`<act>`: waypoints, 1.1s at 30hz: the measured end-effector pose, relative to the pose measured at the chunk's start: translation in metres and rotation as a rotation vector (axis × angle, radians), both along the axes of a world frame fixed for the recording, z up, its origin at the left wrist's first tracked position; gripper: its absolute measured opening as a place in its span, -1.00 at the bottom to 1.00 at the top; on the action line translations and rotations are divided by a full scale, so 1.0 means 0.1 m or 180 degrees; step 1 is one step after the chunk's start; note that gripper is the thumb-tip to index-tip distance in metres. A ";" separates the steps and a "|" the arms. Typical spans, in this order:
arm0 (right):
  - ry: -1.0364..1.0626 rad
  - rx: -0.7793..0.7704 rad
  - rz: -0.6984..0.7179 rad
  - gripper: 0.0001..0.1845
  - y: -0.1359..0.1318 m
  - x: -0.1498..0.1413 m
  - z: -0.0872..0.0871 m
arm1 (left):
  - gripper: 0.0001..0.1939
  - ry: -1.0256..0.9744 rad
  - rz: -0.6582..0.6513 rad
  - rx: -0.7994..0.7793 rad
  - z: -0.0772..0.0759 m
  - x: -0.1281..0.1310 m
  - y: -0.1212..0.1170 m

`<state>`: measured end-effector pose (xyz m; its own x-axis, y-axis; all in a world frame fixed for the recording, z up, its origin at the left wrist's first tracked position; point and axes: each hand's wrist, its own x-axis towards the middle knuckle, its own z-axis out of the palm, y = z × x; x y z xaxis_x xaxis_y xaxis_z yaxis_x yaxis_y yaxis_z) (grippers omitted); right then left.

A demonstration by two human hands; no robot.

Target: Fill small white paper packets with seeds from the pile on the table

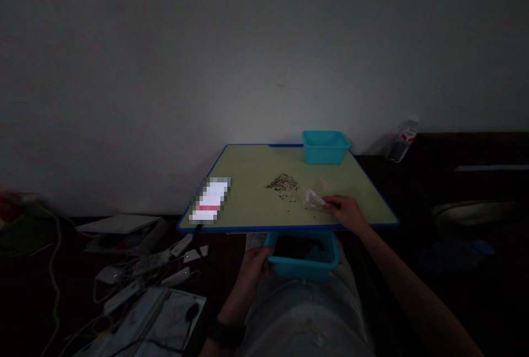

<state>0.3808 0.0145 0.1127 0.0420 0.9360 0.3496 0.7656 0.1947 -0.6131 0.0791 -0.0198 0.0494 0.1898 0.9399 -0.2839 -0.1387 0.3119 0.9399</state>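
A small green table with a blue rim (248, 208) stands before me against a pale wall. A scatter of small dark seeds (283, 185) lies near its middle. My right hand (346, 212) rests on the table to the right of the seeds, fingers pinched on a small clear plastic packet (313, 199). My left hand (253, 268) grips the left end of a teal plastic bin (303, 268) held on my lap just below the table's near edge. A second teal bin (325, 146) sits at the table's far edge.
A blurred white-and-red card (209, 200) lies on the table's left corner. Power strips and cables (144, 271) clutter the floor at left, with papers (161, 318) nearer me. A plastic bottle (404, 141) leans on dark furniture at right.
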 end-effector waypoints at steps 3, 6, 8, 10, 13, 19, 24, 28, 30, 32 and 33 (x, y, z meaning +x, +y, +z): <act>0.0075 -0.0091 0.0155 -0.75 -0.16 -0.10 0.05 | -0.67 -0.0006 0.0014 0.0008 0.02 0.01 -0.01; 0.0146 -0.0085 0.0382 -0.74 -0.30 -0.21 0.08 | -0.69 0.0028 0.0012 0.0020 0.02 0.00 -0.01; 0.0196 -0.0104 0.0510 -0.74 -0.34 -0.27 0.09 | -0.69 0.0058 0.0007 0.0029 0.02 0.00 0.00; 0.0272 -0.0159 0.0596 -0.75 -0.33 -0.29 0.08 | -0.68 0.0081 0.0011 0.0037 0.02 0.00 0.01; 0.0461 -0.0094 0.0430 -0.76 -0.22 -0.25 0.02 | -0.66 0.0124 0.0035 0.0020 0.04 0.00 0.01; 0.0550 0.0129 -0.0189 -0.74 0.09 -0.11 -0.09 | -0.66 0.0182 0.0093 -0.0015 0.04 -0.04 0.04; 0.0357 0.0091 -0.0235 -0.73 0.18 -0.14 -0.08 | -0.67 0.0230 0.0144 -0.0017 0.01 -0.08 0.06; 0.0319 0.0082 -0.0270 -0.74 0.21 -0.16 -0.07 | -0.64 0.0224 0.0146 0.0015 -0.01 -0.09 0.08; 0.0309 0.0076 -0.0208 -0.74 0.22 -0.15 -0.06 | -0.64 0.0223 0.0130 0.0015 -0.01 -0.10 0.08; 0.0290 0.0076 -0.0091 -0.74 0.22 -0.15 -0.05 | -0.64 0.0222 0.0122 0.0029 0.00 -0.11 0.08; 0.0281 0.0076 -0.0022 -0.74 0.21 -0.15 -0.05 | -0.64 0.0225 0.0122 0.0039 0.00 -0.11 0.09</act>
<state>0.3657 0.0354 0.1079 0.0801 0.9270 0.3664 0.7102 0.2049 -0.6736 0.0677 -0.0112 0.0496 0.1335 0.9496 -0.2837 -0.0836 0.2961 0.9515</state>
